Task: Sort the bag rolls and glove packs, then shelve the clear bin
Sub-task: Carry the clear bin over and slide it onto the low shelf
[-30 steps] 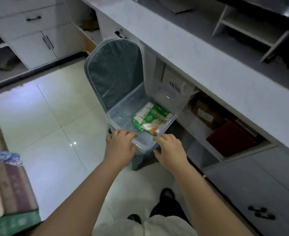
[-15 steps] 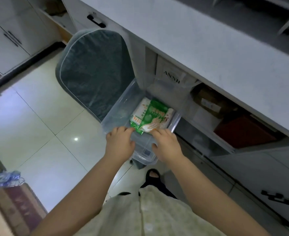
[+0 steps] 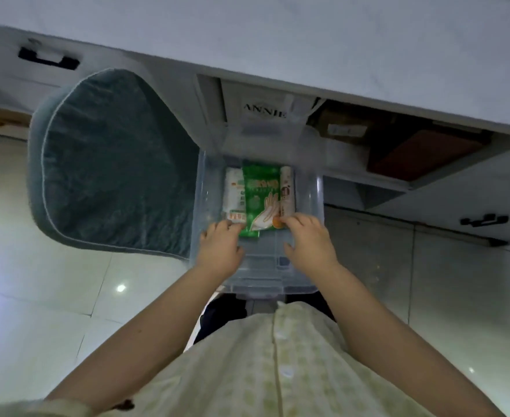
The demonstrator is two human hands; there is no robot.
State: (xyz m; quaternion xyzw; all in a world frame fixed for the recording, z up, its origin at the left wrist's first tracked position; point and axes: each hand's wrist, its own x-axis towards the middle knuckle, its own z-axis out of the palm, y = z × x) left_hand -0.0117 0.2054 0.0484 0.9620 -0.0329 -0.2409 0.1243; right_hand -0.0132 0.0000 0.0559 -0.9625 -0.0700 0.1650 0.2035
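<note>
The clear bin (image 3: 318, 192) is in front of me, its far end reaching into the open shelf under the white counter (image 3: 277, 43). Inside it lie a green glove pack (image 3: 261, 195), a white pack (image 3: 234, 191) to its left and a white roll (image 3: 287, 188) to its right. Both of my hands are inside the bin. The bent fingers of my left hand (image 3: 220, 248) touch the near end of the white pack. My right hand (image 3: 307, 242) has its fingertips at the near end of the green pack and the roll. Whether either hand grips anything is unclear.
A teal padded chair back (image 3: 109, 164) stands close against the bin's left side. On the shelf sit a white box marked ANNIE (image 3: 264, 111), a brown carton (image 3: 345, 127) and a dark red box (image 3: 419, 155). White drawers with black handles (image 3: 483, 220) flank the shelf. The floor is pale tile.
My view has swung to look straight down on the bin. Both hands have moved from the bin's near rim to inside it, onto the packs. The bin has slid further toward the shelf.
</note>
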